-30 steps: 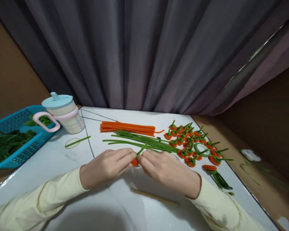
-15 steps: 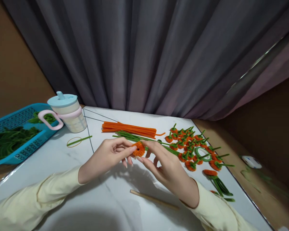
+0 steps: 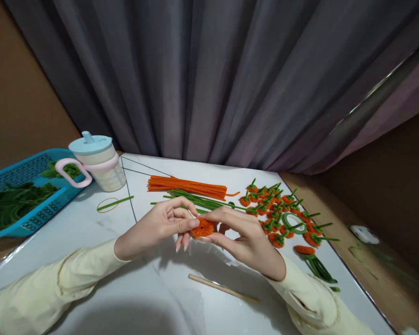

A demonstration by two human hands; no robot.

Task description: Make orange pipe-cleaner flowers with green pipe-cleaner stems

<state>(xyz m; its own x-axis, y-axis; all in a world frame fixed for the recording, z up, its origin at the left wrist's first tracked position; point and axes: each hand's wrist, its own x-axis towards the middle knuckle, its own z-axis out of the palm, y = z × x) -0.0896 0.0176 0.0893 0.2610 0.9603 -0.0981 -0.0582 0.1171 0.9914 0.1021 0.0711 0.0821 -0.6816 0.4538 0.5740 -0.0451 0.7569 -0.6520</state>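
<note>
Between my two hands, above the middle of the table, is a round orange pipe-cleaner pumpkin (image 3: 202, 228) with a small dark hole at its centre. My left hand (image 3: 172, 223) pinches its left side between thumb and fingers. On its right side, the thumb and fingers of my right hand (image 3: 242, 232) close around it. Behind the hands lie a bundle of orange pipe cleaners (image 3: 188, 186) and a bundle of green pipe cleaners (image 3: 206, 201), the latter partly hidden by my hands. A thin wooden stick (image 3: 223, 288) rests on the tabletop nearer to me.
Several small orange pumpkins with green stems (image 3: 274, 204) crowd the right side, around a roll of green tape (image 3: 293, 223). An orange piece with long green strands (image 3: 305, 250) lies nearby. At left stand a lidded cup (image 3: 106, 170) and a blue basket (image 3: 49, 204) of green pieces.
The orange pumpkin has moved slightly down and tilted, its hole now facing me more. My right fingers have closed in on its right side.
</note>
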